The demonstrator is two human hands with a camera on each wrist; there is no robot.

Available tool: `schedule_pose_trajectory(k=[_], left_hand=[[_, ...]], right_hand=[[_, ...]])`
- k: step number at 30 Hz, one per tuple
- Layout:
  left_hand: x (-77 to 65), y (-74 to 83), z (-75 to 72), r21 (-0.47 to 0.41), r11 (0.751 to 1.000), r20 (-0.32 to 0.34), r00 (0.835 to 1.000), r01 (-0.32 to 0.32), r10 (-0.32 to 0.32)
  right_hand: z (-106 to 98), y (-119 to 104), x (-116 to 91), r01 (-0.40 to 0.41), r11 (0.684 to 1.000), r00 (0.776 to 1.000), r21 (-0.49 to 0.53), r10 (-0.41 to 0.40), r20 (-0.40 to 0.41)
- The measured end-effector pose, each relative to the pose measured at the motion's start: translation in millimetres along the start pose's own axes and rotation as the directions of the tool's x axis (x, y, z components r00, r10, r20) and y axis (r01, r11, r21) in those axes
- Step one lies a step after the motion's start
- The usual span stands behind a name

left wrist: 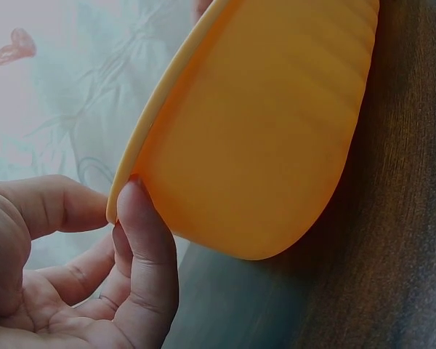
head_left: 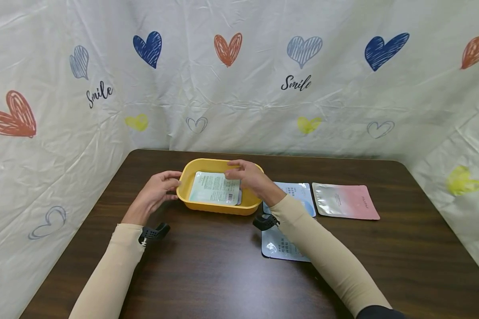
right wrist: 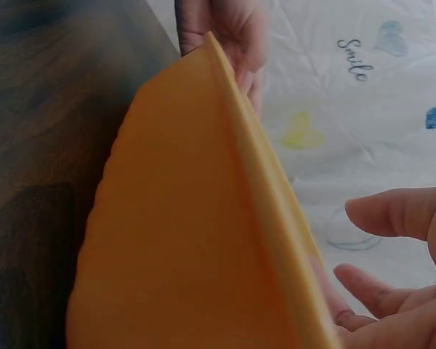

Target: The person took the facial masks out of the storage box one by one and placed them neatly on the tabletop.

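Note:
A yellow plastic basket (head_left: 219, 208) stands toward the back of the table in the head view. My left hand (head_left: 155, 190) is at its left end, and the left wrist view shows thumb and finger pinching the rim (left wrist: 142, 134). Inside lies a pale green sachet (head_left: 213, 188) with small print and a barcode, over another sachet whose edge peeks out at the right. My right hand (head_left: 255, 180) reaches over the basket's right end. In the right wrist view its thumb and fingers (right wrist: 392, 214) are spread apart beside the rim, holding nothing.
Right of the basket, a blue sachet (head_left: 301, 192) lies partly behind my right arm. Nearer me is a pale blue-silver sachet (head_left: 281, 243), also partly covered by the sleeve. A pink and silver sachet (head_left: 345, 201) lies farther right. Behind the table (head_left: 207, 266) hangs a white heart-printed curtain (head_left: 259, 88).

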State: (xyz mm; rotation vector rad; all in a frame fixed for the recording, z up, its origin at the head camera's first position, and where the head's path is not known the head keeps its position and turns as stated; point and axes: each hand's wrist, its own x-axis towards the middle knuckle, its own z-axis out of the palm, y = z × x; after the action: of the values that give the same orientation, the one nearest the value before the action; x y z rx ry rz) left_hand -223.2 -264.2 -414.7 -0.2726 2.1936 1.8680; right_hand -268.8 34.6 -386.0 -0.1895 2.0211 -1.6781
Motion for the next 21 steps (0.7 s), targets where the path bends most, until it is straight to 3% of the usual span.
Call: schedule_pose_trajectory(k=[7, 21], left_hand=[[0.6, -0.2, -0.9, -0.003, 1.0, 0.007, 1.0, -0.002, 0.002], [-1.5, -0.2, -1.2, -0.012, 1.0, 0.018, 1.0, 0.002, -0.001]], right_hand=[[3, 0, -3, 0.001, 1.0, 1.0, 0.023, -0.001, 0.018], [1, 1, -15, 0.139, 0.99, 0.989, -0.017, -0.139, -0.053]])
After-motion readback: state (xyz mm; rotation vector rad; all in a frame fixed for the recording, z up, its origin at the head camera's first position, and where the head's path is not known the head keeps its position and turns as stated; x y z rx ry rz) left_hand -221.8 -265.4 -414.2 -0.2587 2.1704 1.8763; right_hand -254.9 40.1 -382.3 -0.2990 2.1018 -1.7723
